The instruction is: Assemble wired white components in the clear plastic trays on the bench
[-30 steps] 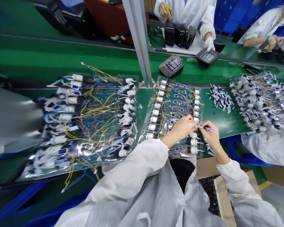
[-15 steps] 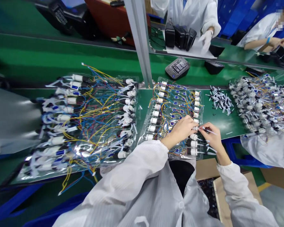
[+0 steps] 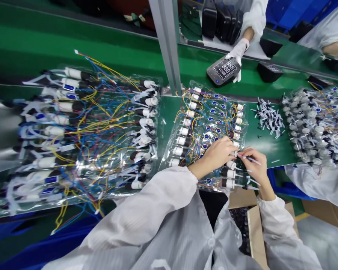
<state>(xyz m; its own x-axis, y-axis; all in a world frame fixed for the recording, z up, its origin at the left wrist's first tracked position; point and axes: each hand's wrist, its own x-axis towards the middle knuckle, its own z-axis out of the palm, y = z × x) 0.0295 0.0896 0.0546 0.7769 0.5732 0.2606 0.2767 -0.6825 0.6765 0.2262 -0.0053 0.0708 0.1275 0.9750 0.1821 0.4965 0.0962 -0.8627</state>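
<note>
A person's left hand [image 3: 216, 153] pinches a small white pump [image 3: 234, 153] at the 3 o'clock edge of a clear tray [image 3: 171, 144] on the green counter [image 3: 259, 144], right hand [image 3: 256, 167] pinching a thin tube [image 3: 253, 160] to it; pumps [image 3: 228, 174] toward 6 o'clock carry tubes [image 3: 249, 180], those toward 12 o'clock look bare.

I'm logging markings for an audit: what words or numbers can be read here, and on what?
"888": lit digits, two rows, on the black monitor under a co-worker's gloved hand; a smaller third row is blurred.
Blue tags on the wires in the clear tray: too small to read.
Black unit beside the monitor: unreadable.
</note>
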